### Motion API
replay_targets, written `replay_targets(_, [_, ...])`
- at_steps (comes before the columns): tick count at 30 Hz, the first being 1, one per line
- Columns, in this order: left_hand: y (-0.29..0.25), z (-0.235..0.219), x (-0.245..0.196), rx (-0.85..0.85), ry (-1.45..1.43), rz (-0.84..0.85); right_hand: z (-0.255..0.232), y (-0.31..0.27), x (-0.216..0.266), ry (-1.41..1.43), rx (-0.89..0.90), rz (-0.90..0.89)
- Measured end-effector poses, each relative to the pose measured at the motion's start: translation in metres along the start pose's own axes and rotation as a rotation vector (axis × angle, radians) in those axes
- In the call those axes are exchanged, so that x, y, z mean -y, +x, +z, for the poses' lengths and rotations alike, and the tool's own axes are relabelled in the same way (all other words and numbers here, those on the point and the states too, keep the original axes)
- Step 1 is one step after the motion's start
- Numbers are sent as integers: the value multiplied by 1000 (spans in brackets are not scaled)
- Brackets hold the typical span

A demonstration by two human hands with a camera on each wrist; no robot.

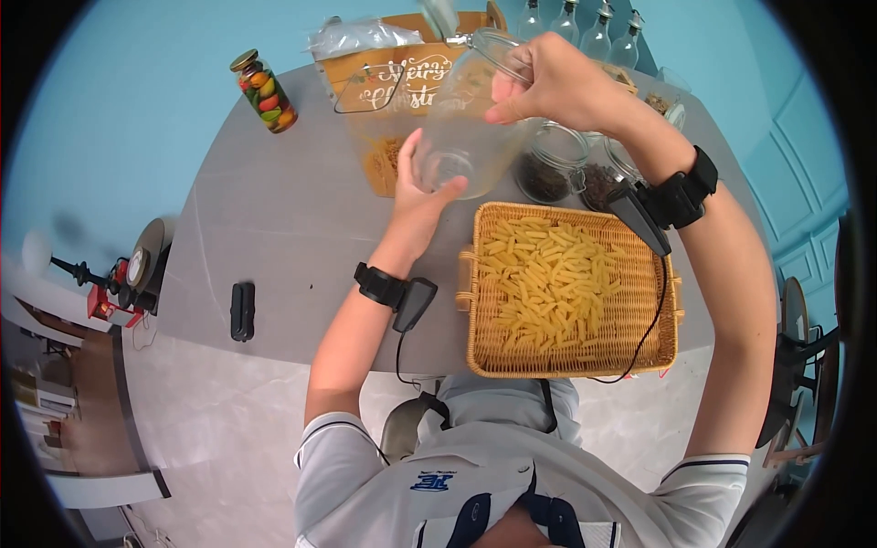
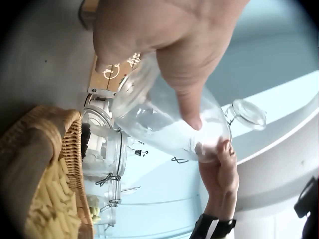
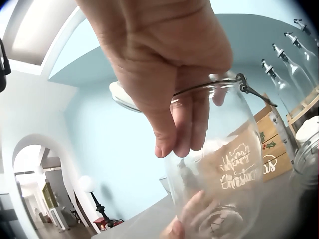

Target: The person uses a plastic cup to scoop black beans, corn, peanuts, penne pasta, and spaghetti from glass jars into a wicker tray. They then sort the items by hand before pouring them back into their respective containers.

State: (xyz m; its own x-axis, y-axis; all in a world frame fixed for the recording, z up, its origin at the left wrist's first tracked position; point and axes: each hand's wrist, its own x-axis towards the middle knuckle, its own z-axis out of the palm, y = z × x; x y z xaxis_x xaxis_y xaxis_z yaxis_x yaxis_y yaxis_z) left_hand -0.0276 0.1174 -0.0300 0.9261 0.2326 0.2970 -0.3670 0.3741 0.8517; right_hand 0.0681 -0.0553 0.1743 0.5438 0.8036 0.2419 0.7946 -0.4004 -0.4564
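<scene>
A large clear glass jar [image 1: 457,128] with a wire clasp is held tilted above the table. My left hand [image 1: 422,196] grips its base, thumb on one side and fingers on the other; in the left wrist view the thumb [image 2: 190,107] lies along the glass. At the mouth, my right hand [image 1: 566,82] pinches the rim, fingers over the edge in the right wrist view. The hinged glass lid [image 2: 249,113] hangs open on the far side. Through the wall the jar looks bare inside. Nearer the body, a wicker basket [image 1: 630,352] holds penne pasta [image 1: 548,283].
Behind the jar stand a wooden Christmas crate [image 1: 352,71] and a clear container of dry pasta [image 1: 384,160]. Clasp jars with dark contents [image 1: 545,173] are to the right, glass bottles [image 1: 596,41] further back. A jar of colourful pickles [image 1: 265,94] and a black case [image 1: 242,310] sit left.
</scene>
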Motion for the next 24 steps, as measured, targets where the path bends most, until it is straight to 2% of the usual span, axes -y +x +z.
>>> replay_targets(4, [8,-4,9,-86,588,121,7,11,-8,-91,54,-48])
replay_targets(7, [16,0,13,-114,699,239,21,15,-23,-97,77,-63])
replay_targets(10, [32,3,23,-129,701,332,34,23,-36,-59,126,-80])
replay_targets(14, [41,10,17,-170,796,300,40,30,-38,-85,176,-103])
replay_targets(17, [45,10,19,-177,778,273,50,38,-58,-145,147,-275])
replay_targets(20, [50,3,33,-209,812,271,58,45,-69,-191,126,-336])
replay_targets(24, [50,-1,42,-238,860,254,60,47,-66,-143,173,-261])
